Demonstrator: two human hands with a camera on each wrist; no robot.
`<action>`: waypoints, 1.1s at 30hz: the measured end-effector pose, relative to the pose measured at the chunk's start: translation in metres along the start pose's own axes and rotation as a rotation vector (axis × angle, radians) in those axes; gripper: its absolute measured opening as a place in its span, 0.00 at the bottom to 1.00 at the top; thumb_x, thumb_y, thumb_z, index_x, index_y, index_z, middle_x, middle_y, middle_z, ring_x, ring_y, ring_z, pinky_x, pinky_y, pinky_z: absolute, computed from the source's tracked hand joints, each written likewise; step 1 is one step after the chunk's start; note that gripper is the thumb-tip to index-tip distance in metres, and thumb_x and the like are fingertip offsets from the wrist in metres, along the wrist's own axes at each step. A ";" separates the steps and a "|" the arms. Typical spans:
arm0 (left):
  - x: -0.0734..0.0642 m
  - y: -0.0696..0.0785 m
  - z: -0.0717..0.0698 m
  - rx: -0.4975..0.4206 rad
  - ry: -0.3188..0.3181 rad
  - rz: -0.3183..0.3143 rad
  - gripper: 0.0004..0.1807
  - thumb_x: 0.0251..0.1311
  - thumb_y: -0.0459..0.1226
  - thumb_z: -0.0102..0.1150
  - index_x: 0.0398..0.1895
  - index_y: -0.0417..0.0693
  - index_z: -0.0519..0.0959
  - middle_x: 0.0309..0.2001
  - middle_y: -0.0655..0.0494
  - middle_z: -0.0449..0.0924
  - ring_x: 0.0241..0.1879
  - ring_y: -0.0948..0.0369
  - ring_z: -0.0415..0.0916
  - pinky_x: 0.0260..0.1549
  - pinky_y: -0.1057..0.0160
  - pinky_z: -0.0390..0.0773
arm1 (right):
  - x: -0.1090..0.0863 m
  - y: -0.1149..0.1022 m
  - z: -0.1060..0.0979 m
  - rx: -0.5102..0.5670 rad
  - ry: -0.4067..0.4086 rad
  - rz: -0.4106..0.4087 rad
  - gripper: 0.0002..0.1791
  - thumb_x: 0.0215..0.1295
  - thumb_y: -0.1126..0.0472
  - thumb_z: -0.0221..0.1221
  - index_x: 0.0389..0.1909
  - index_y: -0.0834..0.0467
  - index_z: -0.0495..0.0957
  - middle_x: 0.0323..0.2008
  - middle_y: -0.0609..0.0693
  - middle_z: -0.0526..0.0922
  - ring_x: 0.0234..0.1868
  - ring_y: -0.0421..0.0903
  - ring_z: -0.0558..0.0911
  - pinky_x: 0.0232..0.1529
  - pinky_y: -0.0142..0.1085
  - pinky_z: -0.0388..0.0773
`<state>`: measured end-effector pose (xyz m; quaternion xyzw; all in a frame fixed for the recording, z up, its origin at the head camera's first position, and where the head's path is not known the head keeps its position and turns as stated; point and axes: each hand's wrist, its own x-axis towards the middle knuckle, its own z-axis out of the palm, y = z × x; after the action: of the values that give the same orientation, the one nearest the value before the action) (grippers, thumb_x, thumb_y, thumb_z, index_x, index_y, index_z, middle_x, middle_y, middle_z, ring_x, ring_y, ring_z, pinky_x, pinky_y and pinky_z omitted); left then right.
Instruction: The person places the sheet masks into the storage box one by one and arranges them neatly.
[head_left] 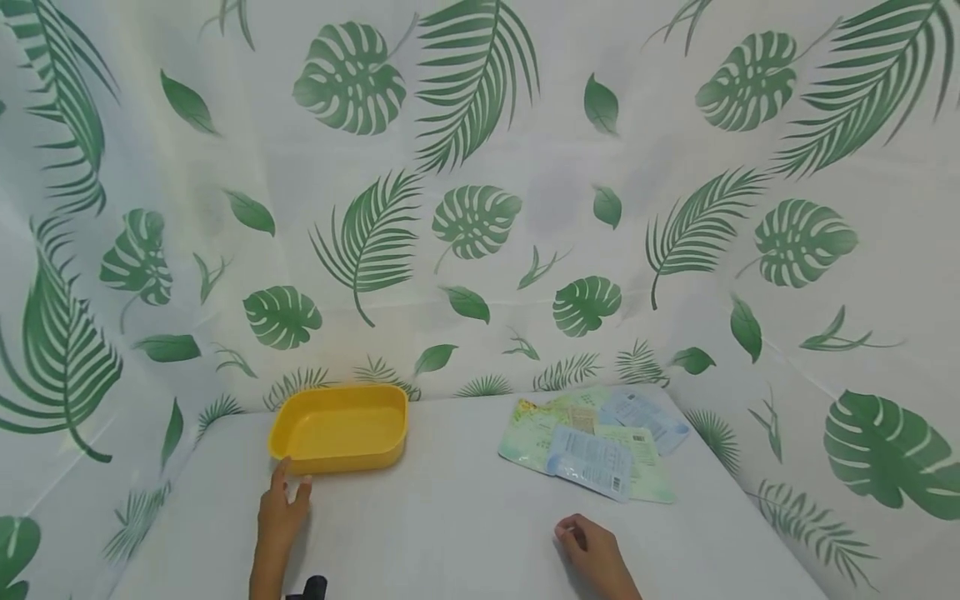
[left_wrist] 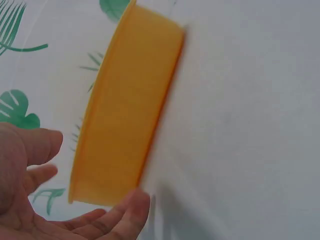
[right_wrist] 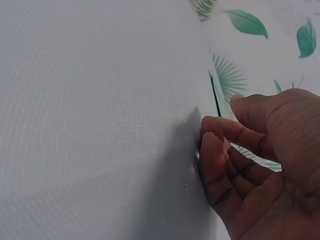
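A yellow rectangular tub [head_left: 337, 462] with rounded corners stands at the back left of the white table [head_left: 450, 525]. My left hand [head_left: 280, 517] is at its near left corner, thumb and fingers spread. In the left wrist view the fingertips [left_wrist: 137, 202] come right up to the tub's side wall [left_wrist: 125, 100]. Nearer the front edge, my right hand [head_left: 592, 550] rests low over the table with loosely bent fingers [right_wrist: 212, 160] and nothing in them. Beyond it lies an overlapping pile of flat packets, a pale blue one [head_left: 592, 462] on top.
Under the blue packet are green packets [head_left: 648, 475] and another blue one [head_left: 645, 417] towards the back right. Leaf-printed white cloth [head_left: 480, 275] rises behind and beside the table. A small black object [head_left: 315, 587] shows at the bottom edge beside the left forearm.
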<state>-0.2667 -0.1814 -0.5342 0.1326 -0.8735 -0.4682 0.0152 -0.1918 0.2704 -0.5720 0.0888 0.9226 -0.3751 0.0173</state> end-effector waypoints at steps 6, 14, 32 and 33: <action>0.015 -0.004 -0.005 0.125 -0.019 0.143 0.30 0.72 0.39 0.45 0.72 0.33 0.56 0.68 0.16 0.44 0.67 0.24 0.46 0.61 0.28 0.55 | -0.004 0.003 0.001 0.014 -0.022 0.019 0.10 0.69 0.56 0.57 0.42 0.59 0.80 0.27 0.43 0.79 0.28 0.40 0.74 0.30 0.32 0.69; 0.022 -0.008 0.002 0.115 0.111 0.206 0.22 0.69 0.35 0.53 0.59 0.28 0.68 0.64 0.19 0.53 0.64 0.28 0.52 0.62 0.31 0.55 | -0.004 0.001 0.004 0.054 -0.032 0.011 0.11 0.70 0.55 0.57 0.42 0.59 0.79 0.26 0.44 0.79 0.26 0.40 0.74 0.28 0.31 0.69; 0.006 0.032 0.051 -0.019 0.199 0.278 0.10 0.59 0.37 0.66 0.37 0.36 0.83 0.66 0.23 0.51 0.62 0.29 0.60 0.56 0.33 0.68 | 0.001 0.000 0.006 0.013 0.037 -0.013 0.09 0.69 0.57 0.58 0.41 0.58 0.80 0.27 0.42 0.79 0.28 0.38 0.74 0.30 0.31 0.70; 0.005 0.034 0.055 -0.026 0.196 0.284 0.10 0.59 0.36 0.66 0.36 0.37 0.83 0.66 0.24 0.50 0.62 0.30 0.61 0.56 0.34 0.68 | 0.002 0.000 0.006 0.007 0.039 -0.011 0.09 0.69 0.57 0.58 0.41 0.58 0.80 0.27 0.42 0.79 0.28 0.38 0.74 0.30 0.31 0.70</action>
<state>-0.2873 -0.1198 -0.5375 0.0524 -0.8716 -0.4576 0.1680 -0.1937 0.2669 -0.5766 0.0910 0.9219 -0.3766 -0.0033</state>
